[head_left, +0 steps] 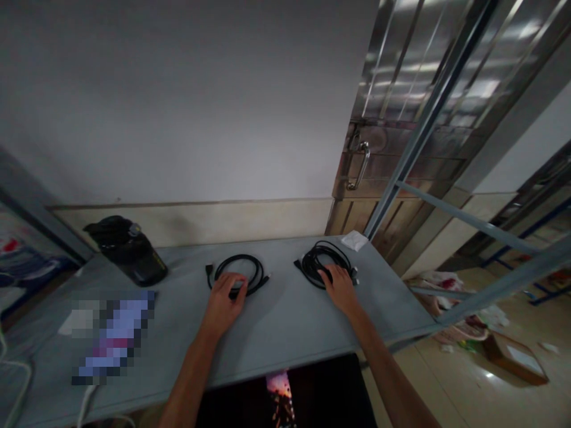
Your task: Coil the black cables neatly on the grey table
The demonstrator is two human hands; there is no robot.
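Note:
Two coiled black cables lie on a grey table. My left hand rests on the near edge of the left cable coil, fingers curled over it. My right hand lies on the right cable coil, fingers laid flat across its near side. Both coils sit flat on the tabletop, about a hand's width apart.
A black bag-like object sits at the back left of the table. A small white packet lies at the back right corner. A metal door and steel frame bars stand to the right. White cords hang at the left.

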